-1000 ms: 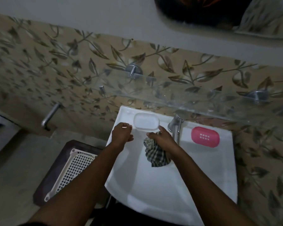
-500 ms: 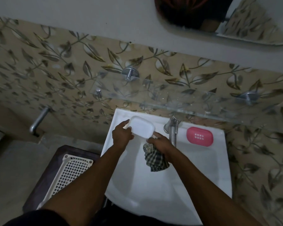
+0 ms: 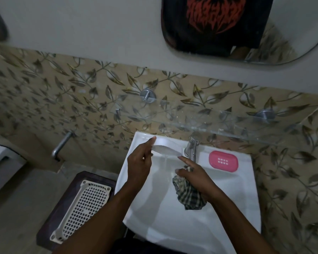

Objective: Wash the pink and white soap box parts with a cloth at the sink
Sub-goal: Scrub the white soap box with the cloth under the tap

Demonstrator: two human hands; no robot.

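The white soap box part [image 3: 166, 150] is tilted on edge above the sink [image 3: 228, 195], and a thin stream of water runs off it into the basin. My left hand [image 3: 139, 162] holds it by its left end between thumb and fingers. In my right hand [image 3: 195, 177] is the bunched green checked cloth [image 3: 188, 196], gripped just right of the part, with the index finger stretched toward the part's right end. The pink soap box part [image 3: 224, 161], with small white slots, lies flat on the sink's back right ledge.
A chrome tap [image 3: 192, 147] stands at the back of the sink between the two parts. A glass shelf [image 3: 218, 125] juts out above it. A white perforated basket [image 3: 84, 206] sits on a dark stool left of the sink. A wall pipe [image 3: 61, 145] sticks out at left.
My left hand lifted the white part off the sink's back ledge and tipped it on edge, so water pours out. My right hand with the cloth stayed near the tap.
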